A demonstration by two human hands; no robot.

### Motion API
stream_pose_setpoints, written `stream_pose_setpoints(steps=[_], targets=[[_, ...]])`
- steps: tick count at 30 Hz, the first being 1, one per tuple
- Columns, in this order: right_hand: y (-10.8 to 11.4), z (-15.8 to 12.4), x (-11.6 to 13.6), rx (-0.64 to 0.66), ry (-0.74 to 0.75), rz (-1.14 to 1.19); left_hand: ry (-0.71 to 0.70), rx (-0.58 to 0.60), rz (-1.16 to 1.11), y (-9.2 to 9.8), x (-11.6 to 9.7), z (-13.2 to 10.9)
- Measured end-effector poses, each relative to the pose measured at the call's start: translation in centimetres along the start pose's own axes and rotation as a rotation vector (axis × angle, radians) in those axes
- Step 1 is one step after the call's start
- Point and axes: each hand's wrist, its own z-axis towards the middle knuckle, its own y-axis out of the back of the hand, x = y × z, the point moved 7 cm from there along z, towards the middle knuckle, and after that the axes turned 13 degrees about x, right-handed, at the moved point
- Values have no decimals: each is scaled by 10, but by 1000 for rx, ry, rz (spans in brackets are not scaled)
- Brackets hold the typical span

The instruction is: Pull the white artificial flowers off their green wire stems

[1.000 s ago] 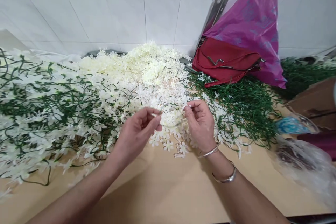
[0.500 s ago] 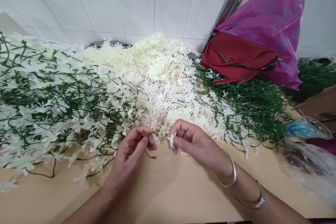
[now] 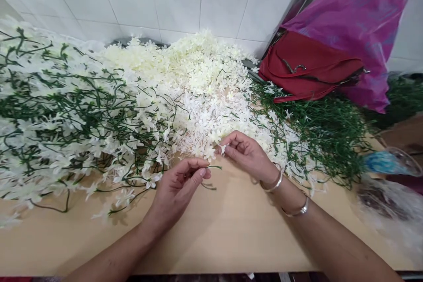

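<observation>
My left hand [image 3: 180, 185] pinches a thin green stem [image 3: 214, 167] between thumb and forefinger, just above the tan tabletop [image 3: 231, 229]. My right hand [image 3: 246, 153] is closed on a small white artificial flower [image 3: 223, 148] at its fingertips, close to the stem's free end. Right behind both hands lies a heap of loose white flowers [image 3: 198, 92]. To the left sprawl green vines with white flowers on them [image 3: 66, 114].
A pile of bare green stems [image 3: 324, 136] lies at the right. A red bag [image 3: 307, 70] and a magenta plastic bag [image 3: 360, 22] lean on the white tiled wall. Clear plastic bags [image 3: 386, 202] and a cardboard box edge [image 3: 406, 132] sit at far right.
Both hands came down from over the flower heap toward the table's bare part. My right hand now holds one small white flower, and my left hand holds a green stem.
</observation>
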Motion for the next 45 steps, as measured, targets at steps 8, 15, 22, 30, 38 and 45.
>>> stream_pose_setpoints(steps=[8, 15, 22, 30, 38, 45], targets=[[-3, -11, 12, 80, 47, 72, 22, -69, -56, 1, -1, 5], [-28, -16, 27, 122, 56, 88, 18, -20, -81, -2, -1, 4], [-35, -19, 26, 158, 21, 127, -1, -9, 16, -3, -3, 3], [-29, -19, 24, 143, -58, 133, -16, -25, 56, -2, -8, 5], [-33, -19, 22, 163, -97, 180, -35, -18, 130, -3, -7, 4], [-37, -19, 17, 188, -144, 205, -41, 20, 177, -4, -7, 3]])
